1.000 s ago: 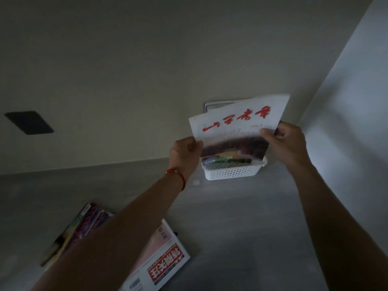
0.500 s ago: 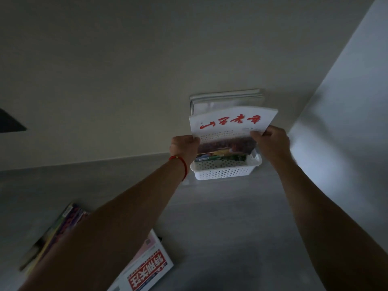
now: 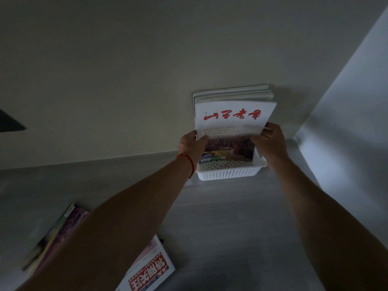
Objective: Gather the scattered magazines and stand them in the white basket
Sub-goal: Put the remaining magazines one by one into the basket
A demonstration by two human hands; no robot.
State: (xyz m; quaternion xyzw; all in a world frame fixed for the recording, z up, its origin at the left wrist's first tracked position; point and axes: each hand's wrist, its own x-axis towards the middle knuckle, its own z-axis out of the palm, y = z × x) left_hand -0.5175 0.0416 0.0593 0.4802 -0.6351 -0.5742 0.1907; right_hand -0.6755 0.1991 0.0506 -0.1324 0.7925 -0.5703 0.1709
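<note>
Magazine (image 3: 233, 122) going into white basket (image 3: 231, 172) at the far wall, in front of the ones already standing. Left hand (image 3: 192, 147) and right hand (image 3: 270, 141) pinch its side edges. Next: seat it upright, release. Two magazines (image 3: 147, 274) remain on the near-left floor.

The front magazine (image 3: 235, 120) hides nearly all of the magazines behind it (image 3: 233, 93), of which only top edges show, and its own lower edge is lost inside the white basket (image 3: 228, 173). The left forearm (image 3: 117, 232) covers much of the two magazines on the near floor: the dark one (image 3: 52, 234) is too dim to read, and the red-lettered one (image 3: 147, 276) runs off the bottom edge. A dark patch (image 3: 9, 124) is cut by the left edge.
</note>
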